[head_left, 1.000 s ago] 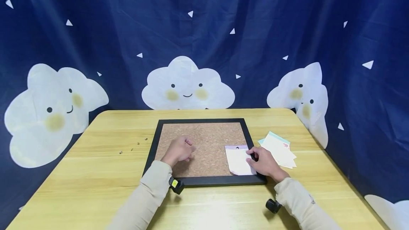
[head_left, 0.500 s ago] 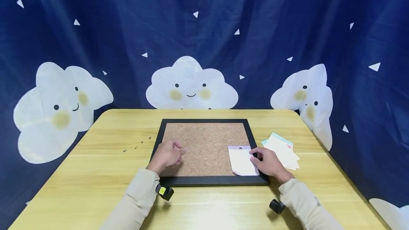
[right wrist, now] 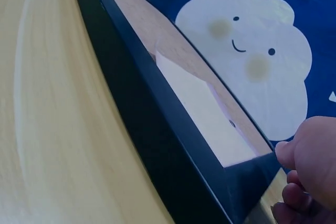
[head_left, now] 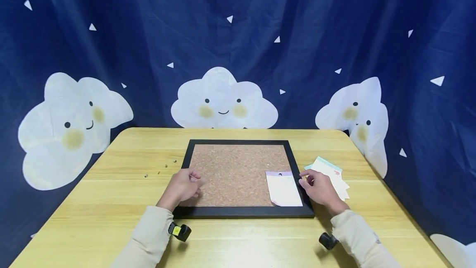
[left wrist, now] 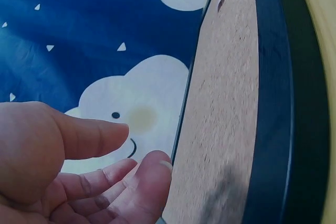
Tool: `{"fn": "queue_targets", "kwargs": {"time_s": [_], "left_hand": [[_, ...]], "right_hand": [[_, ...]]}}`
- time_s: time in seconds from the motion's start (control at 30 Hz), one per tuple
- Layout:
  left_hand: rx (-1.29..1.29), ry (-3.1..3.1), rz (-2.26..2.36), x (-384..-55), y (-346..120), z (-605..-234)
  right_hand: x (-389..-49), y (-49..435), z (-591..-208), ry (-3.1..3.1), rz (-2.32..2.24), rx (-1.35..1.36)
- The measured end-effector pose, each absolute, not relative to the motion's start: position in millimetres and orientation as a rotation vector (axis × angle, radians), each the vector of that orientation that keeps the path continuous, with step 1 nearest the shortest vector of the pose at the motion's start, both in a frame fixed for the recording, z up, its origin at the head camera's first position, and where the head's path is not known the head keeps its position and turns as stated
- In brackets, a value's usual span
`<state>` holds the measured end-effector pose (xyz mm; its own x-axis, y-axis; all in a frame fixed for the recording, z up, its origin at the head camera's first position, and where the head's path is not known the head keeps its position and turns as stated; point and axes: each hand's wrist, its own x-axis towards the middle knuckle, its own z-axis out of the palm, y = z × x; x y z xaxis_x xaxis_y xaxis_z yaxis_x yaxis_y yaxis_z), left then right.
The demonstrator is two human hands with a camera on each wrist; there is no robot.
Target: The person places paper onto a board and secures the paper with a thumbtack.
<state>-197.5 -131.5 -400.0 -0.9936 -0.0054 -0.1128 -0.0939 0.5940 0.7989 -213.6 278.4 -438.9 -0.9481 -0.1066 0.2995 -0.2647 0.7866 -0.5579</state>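
A cork board (head_left: 230, 168) with a black frame (head_left: 241, 212) lies on the wooden table. At its lower right corner a white paper sheet (head_left: 284, 192) with a lilac top strip lies on the cork, a small dark pin (head_left: 280, 174) at its top. My left hand (head_left: 181, 188) hovers over the board's left side. In the left wrist view, its thumb (left wrist: 100, 136) and fingers are apart with nothing between them. Beside the right side of the frame is my right hand (head_left: 320, 187), fingers loosely bent, just off the sheet's edge. No object shows in it.
Several small pins (head_left: 166, 166) lie scattered on the table left of the board. Fanned paper sheets (head_left: 331, 173), one with a teal edge, lie right of it, partly behind the right hand. A dark blue curtain (head_left: 238, 44) with clouds hangs behind the table.
My left hand has drawn back leftward from over the middle-left of the cork toward the left frame. The right hand has come off the paper sheet and shifted right, past the frame.
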Motion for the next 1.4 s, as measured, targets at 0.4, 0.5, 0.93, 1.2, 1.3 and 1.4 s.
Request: {"fn": "queue_targets", "kwargs": {"time_s": [0.4, 0.5, 0.93, 1.2, 1.3, 1.4], "left_hand": [[-0.121, 2.713, 1.388, -181.4, -147.7, -399.6], [-0.133, 2.711, 1.400, -177.6, -149.6, -399.3], [-0.143, 2.698, 1.437, -164.5, -161.9, -409.7], [-0.131, 2.705, 1.427, -159.3, -166.8, -413.8], [-0.134, 2.705, 1.414, -157.1, -167.8, -414.9], [-0.136, 2.709, 1.399, -154.4, -168.4, -416.0]], "right_hand": [[-214.7, 303.0, -435.6, -2.717, 0.858, 0.123], [-214.2, 309.7, -435.8, -2.725, 0.832, 0.082], [-210.7, 332.6, -436.8, -2.746, 0.762, -0.028], [-215.1, 345.7, -439.2, -2.766, 0.743, -0.140], [-217.0, 350.1, -442.5, -2.767, 0.720, -0.178], [-218.2, 354.0, -446.8, -2.794, 0.686, -0.232]]}}
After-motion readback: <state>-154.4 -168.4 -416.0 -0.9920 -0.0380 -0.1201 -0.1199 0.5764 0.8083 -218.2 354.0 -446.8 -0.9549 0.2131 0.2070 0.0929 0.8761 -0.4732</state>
